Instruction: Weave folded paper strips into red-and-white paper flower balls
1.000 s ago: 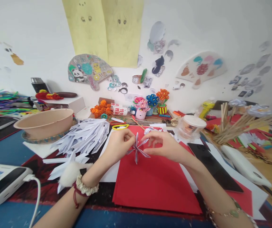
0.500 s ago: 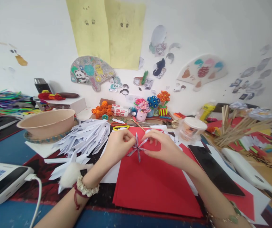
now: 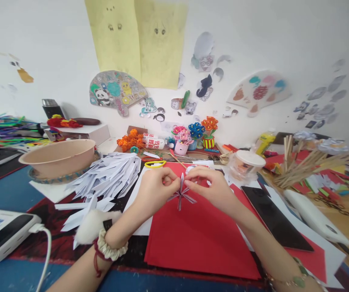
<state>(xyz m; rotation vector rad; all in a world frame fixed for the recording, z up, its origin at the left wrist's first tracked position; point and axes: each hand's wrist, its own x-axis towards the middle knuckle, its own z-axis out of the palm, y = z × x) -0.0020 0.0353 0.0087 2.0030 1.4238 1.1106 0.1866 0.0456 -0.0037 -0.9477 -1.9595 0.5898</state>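
In the head view we find the left hand (image 3: 154, 190) and the right hand (image 3: 214, 188) meeting over the flat red paper sheet (image 3: 199, 239) on the table (image 3: 10, 192). Each grip is closed in a fingertip pinch on the small star of folded white paper strips (image 3: 182, 195). To the left lies a heap of white paper slips (image 3: 110, 174). Behind it stands the beige round bowl (image 3: 57, 156), and we cannot see inside it. A small pink pot (image 3: 180, 147) holds pink craft flowers, and the contents of the clear white-lidded jar (image 3: 245, 164) are blurred.

Left hand (image 3: 153, 190) and right hand (image 3: 214, 188) meet, fingertips pinched together.
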